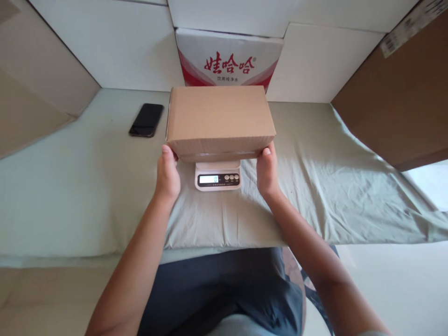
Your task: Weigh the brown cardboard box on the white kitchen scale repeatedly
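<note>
A closed brown cardboard box [220, 116] is over a small white digital scale [217, 176], whose display reads 0. My left hand [167, 175] grips the box's near left corner, thumb on top. My right hand [266, 171] grips its near right corner the same way. The box hides most of the scale's platform; I cannot tell whether the box rests on it or hovers just above.
A black phone [146, 120] lies on the pale green cloth [87, 186] to the left. A white-and-red printed carton [227, 58] stands behind the box. A large brown carton [402, 98] leans at right, another [31, 93] at left.
</note>
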`<state>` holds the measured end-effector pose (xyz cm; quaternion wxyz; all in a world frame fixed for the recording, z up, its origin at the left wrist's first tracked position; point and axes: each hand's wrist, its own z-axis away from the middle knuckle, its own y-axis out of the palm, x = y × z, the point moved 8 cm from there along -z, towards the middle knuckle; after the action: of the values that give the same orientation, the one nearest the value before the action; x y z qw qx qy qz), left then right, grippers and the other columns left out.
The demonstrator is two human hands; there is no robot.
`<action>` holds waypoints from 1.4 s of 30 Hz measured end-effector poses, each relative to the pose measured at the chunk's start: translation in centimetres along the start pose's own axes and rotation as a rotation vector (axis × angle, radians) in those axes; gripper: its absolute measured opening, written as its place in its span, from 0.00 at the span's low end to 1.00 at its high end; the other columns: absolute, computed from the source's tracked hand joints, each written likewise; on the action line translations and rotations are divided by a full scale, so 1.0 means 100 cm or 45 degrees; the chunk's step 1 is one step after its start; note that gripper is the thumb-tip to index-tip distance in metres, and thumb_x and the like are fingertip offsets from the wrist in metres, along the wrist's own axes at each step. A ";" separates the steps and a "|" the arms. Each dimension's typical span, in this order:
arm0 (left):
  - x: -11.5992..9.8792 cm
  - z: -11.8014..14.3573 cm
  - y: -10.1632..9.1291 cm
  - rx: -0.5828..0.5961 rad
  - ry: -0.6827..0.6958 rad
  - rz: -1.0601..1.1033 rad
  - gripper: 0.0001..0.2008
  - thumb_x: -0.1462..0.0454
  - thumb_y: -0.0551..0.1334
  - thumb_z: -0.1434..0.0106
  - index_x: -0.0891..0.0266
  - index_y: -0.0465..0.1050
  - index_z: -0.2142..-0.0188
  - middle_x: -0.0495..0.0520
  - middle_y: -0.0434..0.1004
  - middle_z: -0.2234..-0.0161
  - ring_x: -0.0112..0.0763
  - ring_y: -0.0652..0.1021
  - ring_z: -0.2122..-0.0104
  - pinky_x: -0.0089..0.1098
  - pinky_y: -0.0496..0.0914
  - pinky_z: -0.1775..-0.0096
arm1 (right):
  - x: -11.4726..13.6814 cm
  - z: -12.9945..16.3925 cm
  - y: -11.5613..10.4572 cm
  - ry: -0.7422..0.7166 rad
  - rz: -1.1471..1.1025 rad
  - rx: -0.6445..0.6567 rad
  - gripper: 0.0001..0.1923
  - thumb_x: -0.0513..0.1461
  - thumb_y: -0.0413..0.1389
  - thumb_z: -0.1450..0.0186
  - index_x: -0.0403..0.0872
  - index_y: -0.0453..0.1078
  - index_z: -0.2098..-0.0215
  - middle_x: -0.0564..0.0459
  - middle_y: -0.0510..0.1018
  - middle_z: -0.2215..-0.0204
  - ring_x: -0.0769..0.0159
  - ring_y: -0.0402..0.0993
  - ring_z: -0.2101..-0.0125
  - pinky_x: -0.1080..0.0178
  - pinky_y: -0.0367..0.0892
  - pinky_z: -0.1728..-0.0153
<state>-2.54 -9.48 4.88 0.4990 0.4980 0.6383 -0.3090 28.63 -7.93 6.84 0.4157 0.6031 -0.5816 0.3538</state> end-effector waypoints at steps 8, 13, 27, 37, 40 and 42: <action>0.002 0.002 0.001 -0.003 -0.011 0.022 0.53 0.15 0.59 0.23 0.55 0.94 0.37 0.69 0.93 0.28 0.69 0.80 0.16 0.62 0.74 0.13 | -0.004 0.001 -0.006 -0.004 0.049 -0.020 0.38 0.75 0.56 0.19 0.69 0.83 0.23 0.51 0.87 0.22 0.34 0.71 0.11 0.30 0.64 0.06; 0.006 -0.001 -0.003 -0.006 -0.013 0.016 0.52 0.14 0.61 0.25 0.55 0.95 0.42 0.67 0.95 0.31 0.68 0.82 0.17 0.62 0.74 0.13 | -0.009 0.002 -0.003 -0.004 0.019 0.006 0.38 0.75 0.56 0.19 0.69 0.83 0.24 0.50 0.87 0.21 0.34 0.74 0.13 0.29 0.67 0.08; 0.009 -0.003 -0.005 -0.015 -0.083 0.074 0.51 0.14 0.65 0.28 0.54 0.95 0.41 0.67 0.96 0.33 0.71 0.78 0.14 0.62 0.74 0.13 | -0.025 0.003 -0.001 0.046 -0.028 0.002 0.41 0.76 0.59 0.21 0.69 0.81 0.22 0.49 0.86 0.19 0.35 0.74 0.12 0.28 0.67 0.07; 0.005 -0.003 -0.007 -0.042 -0.032 -0.006 0.54 0.12 0.61 0.27 0.56 0.95 0.41 0.69 0.96 0.33 0.71 0.83 0.18 0.63 0.75 0.13 | -0.026 0.002 0.000 0.065 0.018 0.007 0.42 0.77 0.58 0.22 0.70 0.80 0.21 0.49 0.85 0.19 0.35 0.73 0.12 0.28 0.67 0.07; 0.009 -0.003 -0.009 -0.043 -0.054 0.009 0.53 0.12 0.63 0.29 0.54 0.95 0.44 0.66 0.96 0.33 0.71 0.81 0.17 0.62 0.75 0.13 | -0.024 0.003 -0.001 0.075 -0.001 -0.002 0.42 0.77 0.59 0.22 0.69 0.81 0.23 0.49 0.86 0.19 0.36 0.73 0.12 0.29 0.67 0.07; 0.010 -0.003 -0.009 -0.034 -0.058 0.003 0.52 0.13 0.63 0.27 0.54 0.95 0.43 0.66 0.96 0.32 0.71 0.79 0.15 0.62 0.75 0.13 | -0.023 0.002 -0.001 0.075 -0.020 -0.002 0.40 0.77 0.60 0.22 0.69 0.82 0.24 0.49 0.86 0.19 0.35 0.73 0.12 0.29 0.66 0.07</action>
<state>-3.53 -9.16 3.99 0.5206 0.4849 0.6301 -0.3110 28.52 -7.20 4.62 0.4359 0.5968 -0.5645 0.3677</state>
